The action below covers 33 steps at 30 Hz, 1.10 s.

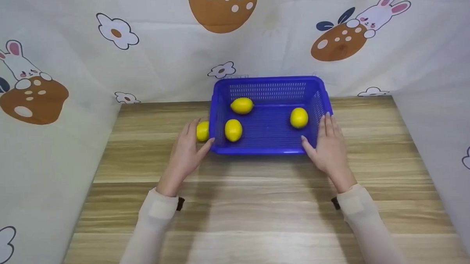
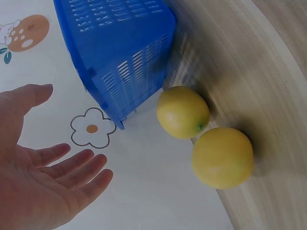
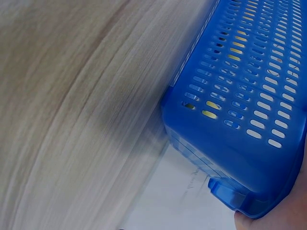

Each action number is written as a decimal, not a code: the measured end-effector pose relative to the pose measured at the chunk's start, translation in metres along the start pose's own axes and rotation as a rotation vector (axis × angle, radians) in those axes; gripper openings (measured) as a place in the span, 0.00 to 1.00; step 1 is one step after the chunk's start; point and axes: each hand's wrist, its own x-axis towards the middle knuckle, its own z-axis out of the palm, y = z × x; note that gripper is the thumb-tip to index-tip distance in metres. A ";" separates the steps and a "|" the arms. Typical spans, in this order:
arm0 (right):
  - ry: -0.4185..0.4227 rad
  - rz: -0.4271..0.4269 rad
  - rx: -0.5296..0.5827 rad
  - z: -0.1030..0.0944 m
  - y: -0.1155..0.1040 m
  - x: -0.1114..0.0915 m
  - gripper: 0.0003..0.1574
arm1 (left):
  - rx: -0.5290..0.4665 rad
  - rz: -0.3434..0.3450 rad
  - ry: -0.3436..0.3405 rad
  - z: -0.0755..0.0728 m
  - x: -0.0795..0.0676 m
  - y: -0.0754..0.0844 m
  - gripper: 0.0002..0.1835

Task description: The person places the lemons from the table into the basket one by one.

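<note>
A blue plastic basket (image 1: pixel 259 151) stands at the back of the table with three yellow lemons (image 1: pixel 242 106) inside, two at its left and one at its right. My left hand (image 1: pixel 185 151) is at the basket's left side, its fingers spread and relaxed; the left wrist view shows a gap between palm and basket. Two more lemons (image 2: pixel 222 158) lie on the table outside that side, one mostly hidden by the hand in the head view. My right hand (image 1: pixel 330 150) touches the right rim, fingers fairly straight along it and thumb over the front right corner.
The wooden table (image 1: pixel 257 213) meets a pale cloth backdrop (image 1: pixel 166 64) printed with rabbits and flowers right behind the basket. Similar cloth walls rise at the left and right edges. Dark straps (image 1: pixel 180 204) show at both cuffs.
</note>
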 end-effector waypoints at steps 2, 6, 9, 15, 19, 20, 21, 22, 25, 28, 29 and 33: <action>0.007 -0.003 -0.003 0.000 0.000 0.000 0.57 | -0.002 -0.007 0.006 0.000 -0.001 -0.004 0.39; 0.011 -0.005 -0.005 0.000 -0.001 0.000 0.57 | -0.003 -0.020 0.022 0.002 -0.004 -0.013 0.39; 0.009 -0.003 -0.007 0.000 -0.002 0.000 0.57 | -0.001 -0.032 0.036 0.002 -0.006 -0.019 0.38; 0.004 -0.002 -0.001 -0.001 -0.001 0.000 0.56 | -0.029 -0.086 0.047 0.001 -0.008 -0.031 0.39; 0.000 -0.001 0.003 -0.001 -0.001 0.000 0.57 | -0.037 -0.115 0.039 -0.001 -0.008 -0.037 0.40; 0.000 -0.001 0.004 -0.001 -0.001 0.000 0.57 | -0.039 -0.118 0.038 -0.001 -0.008 -0.039 0.40; -0.001 0.000 0.004 -0.001 -0.001 0.000 0.57 | -0.039 -0.123 0.036 -0.001 -0.008 -0.040 0.40; -0.003 0.002 0.005 -0.001 -0.001 0.000 0.57 | -0.039 -0.127 0.033 -0.002 -0.007 -0.042 0.40; -0.003 0.005 0.004 -0.001 -0.001 0.000 0.57 | -0.039 -0.149 0.024 -0.003 -0.006 -0.046 0.41; -0.002 0.006 0.005 -0.001 -0.001 0.000 0.57 | -0.040 -0.168 0.014 -0.003 -0.005 -0.050 0.41; 0.000 0.005 0.004 -0.001 -0.001 0.000 0.57 | -0.040 -0.173 0.011 -0.002 -0.005 -0.051 0.41; 0.006 0.004 0.002 -0.001 -0.001 0.000 0.56 | -0.032 -0.171 0.013 0.000 -0.003 -0.056 0.41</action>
